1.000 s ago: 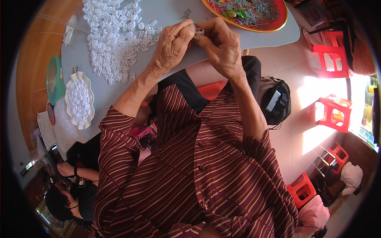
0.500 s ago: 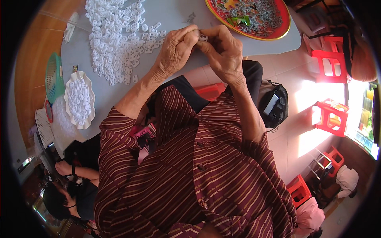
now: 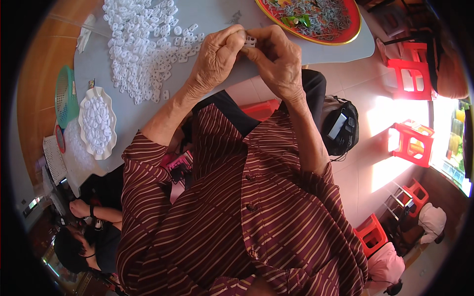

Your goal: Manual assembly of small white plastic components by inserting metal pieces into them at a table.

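Observation:
Over the table's near edge, my two hands meet at the fingertips. Pinched in my right hand is a small white plastic piece with holes. My left hand is closed right beside it, its fingertips pressed in close; what they grip is hidden. A wide heap of similar white plastic pieces spreads over the grey table to the left. Beyond my right hand is a red tray with a gold rim, holding thin grey metal nails or screws and some green bits.
A scalloped white dish of white pieces stands at the table's left, near a green basket. Red stools and a black bag are on the right-hand floor. Another person's hand shows at lower left.
Both hands stay together, with slight shifts of the fingers. More of the white piece shows beside my right fingers. The whole view has shifted slightly.

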